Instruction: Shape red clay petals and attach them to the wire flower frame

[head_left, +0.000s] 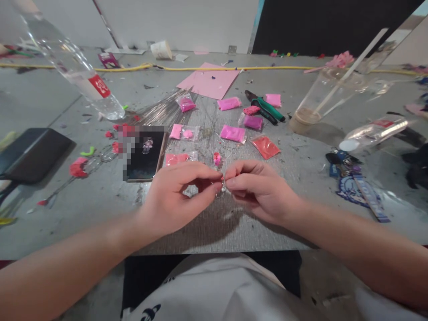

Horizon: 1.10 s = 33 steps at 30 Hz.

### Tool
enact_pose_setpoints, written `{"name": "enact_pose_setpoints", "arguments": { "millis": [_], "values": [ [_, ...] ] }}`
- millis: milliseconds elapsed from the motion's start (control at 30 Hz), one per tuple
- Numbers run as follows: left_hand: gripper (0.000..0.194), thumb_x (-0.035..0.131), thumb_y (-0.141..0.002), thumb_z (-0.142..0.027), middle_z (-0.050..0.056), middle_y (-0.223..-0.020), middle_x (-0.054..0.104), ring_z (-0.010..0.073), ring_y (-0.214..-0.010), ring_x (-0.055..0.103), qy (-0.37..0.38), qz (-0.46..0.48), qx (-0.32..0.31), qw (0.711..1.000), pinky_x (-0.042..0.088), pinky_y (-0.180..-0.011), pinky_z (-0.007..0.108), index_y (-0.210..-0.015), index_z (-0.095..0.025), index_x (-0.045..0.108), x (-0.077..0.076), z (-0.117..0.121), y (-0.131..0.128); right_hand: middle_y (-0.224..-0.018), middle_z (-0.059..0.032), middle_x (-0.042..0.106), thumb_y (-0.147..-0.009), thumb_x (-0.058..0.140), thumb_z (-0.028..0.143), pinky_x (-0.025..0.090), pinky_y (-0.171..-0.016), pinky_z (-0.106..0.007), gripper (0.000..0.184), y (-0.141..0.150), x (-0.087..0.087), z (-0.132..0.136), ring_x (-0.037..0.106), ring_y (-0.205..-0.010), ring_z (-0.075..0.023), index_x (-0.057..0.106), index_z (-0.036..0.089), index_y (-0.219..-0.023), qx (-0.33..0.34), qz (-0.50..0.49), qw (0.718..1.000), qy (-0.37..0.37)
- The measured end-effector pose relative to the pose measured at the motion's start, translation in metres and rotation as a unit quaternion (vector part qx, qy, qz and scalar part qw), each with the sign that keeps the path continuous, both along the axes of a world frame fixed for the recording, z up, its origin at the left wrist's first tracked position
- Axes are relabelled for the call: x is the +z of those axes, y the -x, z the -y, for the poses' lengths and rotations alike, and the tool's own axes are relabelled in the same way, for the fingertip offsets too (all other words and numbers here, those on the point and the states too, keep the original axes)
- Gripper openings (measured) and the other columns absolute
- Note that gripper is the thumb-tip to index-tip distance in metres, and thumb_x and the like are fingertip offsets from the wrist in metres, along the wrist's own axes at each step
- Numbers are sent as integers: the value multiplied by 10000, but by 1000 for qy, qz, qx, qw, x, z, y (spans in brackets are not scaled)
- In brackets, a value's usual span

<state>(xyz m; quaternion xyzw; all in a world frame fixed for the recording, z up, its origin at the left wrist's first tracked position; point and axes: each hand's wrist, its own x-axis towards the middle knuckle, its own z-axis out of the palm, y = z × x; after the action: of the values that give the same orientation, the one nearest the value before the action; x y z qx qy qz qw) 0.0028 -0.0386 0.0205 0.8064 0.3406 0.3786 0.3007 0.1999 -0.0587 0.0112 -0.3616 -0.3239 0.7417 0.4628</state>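
At the middle of the table my left hand and my right hand meet, thumb and fingers of each pinched together. Between the fingertips is a small wire piece with a tiny red bit on it; the fingers hide most of its shape. Just beyond the fingertips lies a small pink and red clay lump. Packets of soft clay lie around it: a coral one, a bright pink one and a red one.
A phone lies left of my hands, near red flowers on wires. Loose wires, a pink sheet and green-handled pliers lie farther back. A bottle, a plastic cup and keys are at the sides.
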Motion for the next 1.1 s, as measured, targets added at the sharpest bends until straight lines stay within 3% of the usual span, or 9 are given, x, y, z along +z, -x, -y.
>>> {"name": "enact_pose_setpoints", "arguments": {
  "millis": [200,433,633,800,1100],
  "values": [
    [67,749,-864,-215,6,-855,806,178,-722,731,119,60,65,989,618,-655,290,-908,-242,792,-3,11,-5,-488,72,481,-722,806,153,191,-384,-175,102,4,-2,3,309,-418,-32,717,180,-682,4,-16,1000,23],
    [80,780,-817,-147,-14,-821,810,153,-728,759,161,109,72,978,648,-679,232,-854,-217,792,-4,9,-8,-505,62,512,-780,790,153,192,-369,-158,68,7,-4,5,325,-404,-25,763,187,-729,16,-47,998,26],
    [126,750,-810,-83,-25,-796,806,120,-709,762,137,129,69,980,638,-653,167,-863,-194,776,-7,9,-11,-522,58,530,-798,789,141,208,-380,-145,76,10,-5,7,318,-413,-13,774,185,-737,1,-58,998,19],
    [160,725,-780,-52,-24,-789,804,126,-704,766,105,148,76,980,650,-641,181,-826,-202,753,-10,9,-13,-523,68,492,-824,787,138,225,-381,-140,83,12,-7,8,328,-423,-16,794,203,-773,4,-51,999,-1],
    [178,718,-739,-59,-13,-746,777,142,-652,736,45,181,81,979,651,-592,250,-763,-235,708,-15,9,-11,-577,71,472,-844,833,200,339,-442,-160,78,12,-10,15,433,-488,-33,818,276,-840,-22,34,992,-120]
  ]
}}
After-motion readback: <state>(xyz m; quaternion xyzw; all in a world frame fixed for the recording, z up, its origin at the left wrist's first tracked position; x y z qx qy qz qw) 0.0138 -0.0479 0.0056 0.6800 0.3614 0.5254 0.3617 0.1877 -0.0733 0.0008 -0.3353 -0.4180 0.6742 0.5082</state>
